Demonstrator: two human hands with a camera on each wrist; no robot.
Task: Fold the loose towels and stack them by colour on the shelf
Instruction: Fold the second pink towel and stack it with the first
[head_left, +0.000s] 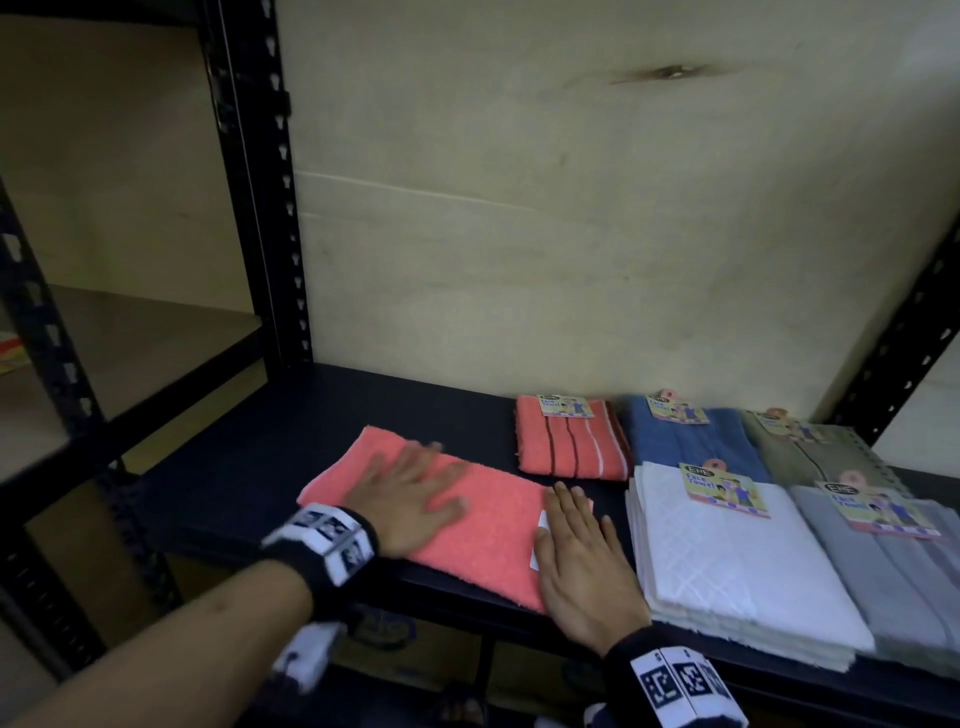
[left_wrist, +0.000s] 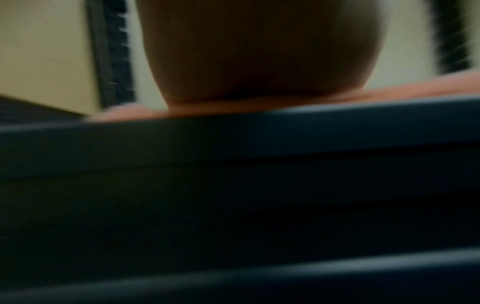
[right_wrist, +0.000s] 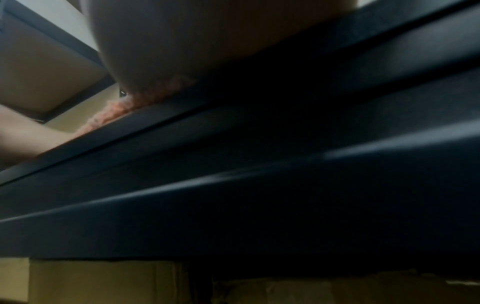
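Towel-flattening is the step in hand: the left hand (head_left: 415, 493) lies palm-down with fingers spread and straight on the coral-pink terry towel (head_left: 483, 540), gripping nothing, only pressing. The right hand (head_left: 584, 564) is likewise flat, fingers straight and together, resting on the towel's right end over a small white label (head_left: 540, 540). The towel lies folded along the front of the dark metal shelf (head_left: 291, 447), left of the stacks. To do this well, I judge both palms should sweep outward to the edges so the fold sets square before it is moved. Behind it sits a folded coral striped towel (head_left: 571, 441), likely its matching pile; further right lie a blue folded towel (head_left: 696, 441), a white quilted towel stack (head_left: 737, 566) and a grey towel stack (head_left: 893, 577). Only the head view shows these piles and the fingers; the wrist views, low and blurred, show just the heel of each hand, a pink fringe and the shelf's front lip (right_wrist: 259, 185).
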